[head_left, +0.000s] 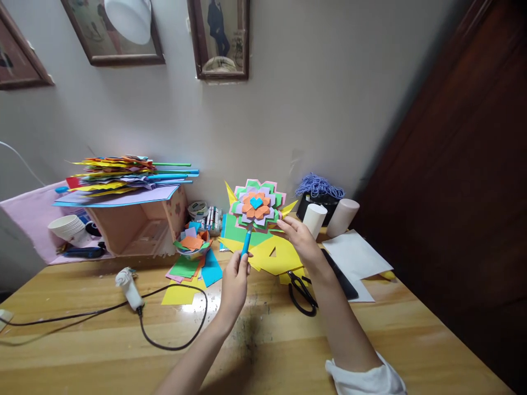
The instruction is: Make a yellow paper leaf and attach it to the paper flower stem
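Observation:
A layered paper flower [256,203] in pink, green, lilac and orange, with a blue heart at its centre, is held up above the table. Its blue stick [246,244] is pinched in my left hand [235,281]. My right hand [297,237] touches the flower's lower right edge with its fingertips, beside a yellow pointed paper piece [290,208]. Another yellow point [230,193] sticks out at the upper left. Behind and below lie yellow paper sheets [284,257] and black-handled scissors [303,293].
A glue gun [130,289] with a looping black cable lies left on the table [164,367]. Paper flowers [119,175] are stacked on a pink box [142,230]. A bowl of scraps [192,244], paper rolls [315,219], purple string [319,185] and white sheets [358,255] stand farther back.

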A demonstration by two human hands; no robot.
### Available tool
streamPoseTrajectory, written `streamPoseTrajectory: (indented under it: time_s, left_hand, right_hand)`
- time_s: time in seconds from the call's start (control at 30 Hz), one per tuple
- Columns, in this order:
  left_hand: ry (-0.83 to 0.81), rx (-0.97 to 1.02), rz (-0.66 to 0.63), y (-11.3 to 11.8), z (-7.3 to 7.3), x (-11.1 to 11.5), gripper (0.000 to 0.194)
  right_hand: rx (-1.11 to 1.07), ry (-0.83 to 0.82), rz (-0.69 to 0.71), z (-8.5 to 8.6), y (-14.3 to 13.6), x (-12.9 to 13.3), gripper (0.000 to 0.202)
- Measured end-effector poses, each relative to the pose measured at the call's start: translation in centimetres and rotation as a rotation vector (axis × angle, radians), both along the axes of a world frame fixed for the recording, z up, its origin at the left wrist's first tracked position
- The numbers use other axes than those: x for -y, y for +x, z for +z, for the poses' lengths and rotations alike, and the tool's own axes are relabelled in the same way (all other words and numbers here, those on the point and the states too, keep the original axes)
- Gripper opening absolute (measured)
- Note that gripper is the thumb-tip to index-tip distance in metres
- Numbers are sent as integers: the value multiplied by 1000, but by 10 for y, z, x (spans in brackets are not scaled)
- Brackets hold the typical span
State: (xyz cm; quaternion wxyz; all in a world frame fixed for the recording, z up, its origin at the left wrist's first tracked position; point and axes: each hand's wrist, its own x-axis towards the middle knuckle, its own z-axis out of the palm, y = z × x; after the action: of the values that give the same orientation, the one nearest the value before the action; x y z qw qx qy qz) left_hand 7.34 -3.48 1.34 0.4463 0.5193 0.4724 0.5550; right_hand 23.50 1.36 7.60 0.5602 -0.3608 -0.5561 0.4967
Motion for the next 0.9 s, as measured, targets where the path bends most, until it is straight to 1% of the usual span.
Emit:
streamPoseTrajectory:
  time_s: [0.07, 0.13, 0.2, 0.27, 0.4, 0.5, 0.6, 0.63, 0.67, 0.73, 0.77, 0.83, 0.9]
  left_hand:
    - [-24, 26, -25, 0, -2, 0, 29]
    - [-51, 101, -73, 2, -1, 0, 29]
    - [-59, 172, -100, 4, 0, 1, 28]
    - [-53, 210, -105, 6, 2, 3, 27]
    - [-67, 248, -148, 11, 6, 6, 28]
    - [-102, 217, -193, 7, 9, 4, 33]
    - [-120, 79, -221, -13, 19, -5, 34]
    - [-111, 33, -199, -23, 23, -9, 33]
    - [-100, 10, -147, -35, 28, -14, 34]
    - [-37, 22, 29, -60, 38, -21, 34]
    - [-5, 38, 97, -72, 42, -23, 35]
    - [33, 73, 164, -92, 48, -26, 39]
    - [76, 121, 220, -105, 52, -25, 42]
  right_hand:
    - [-11, -4, -24, -1, -2, -2, 34]
    - [-41, -36, -39, -4, -6, -5, 37]
    - [-53, -94, -10, -7, -13, -5, 39]
    - [-22, -130, 78, -10, -23, -2, 40]
    - [87, -116, 272, -15, -41, 7, 36]
    - [109, -145, 314, -17, -46, 9, 36]
    - [91, -124, 277, -18, -44, 5, 34]
    - [92, -109, 259, -18, -42, 4, 32]
    - [105, -99, 245, -18, -40, 3, 30]
    - [170, -103, 255, -19, -35, 3, 28]
    - [215, -109, 278, -19, -34, 3, 27]
    - [290, -111, 341, -19, -32, 6, 27]
    - [321, -122, 408, -18, -33, 10, 29]
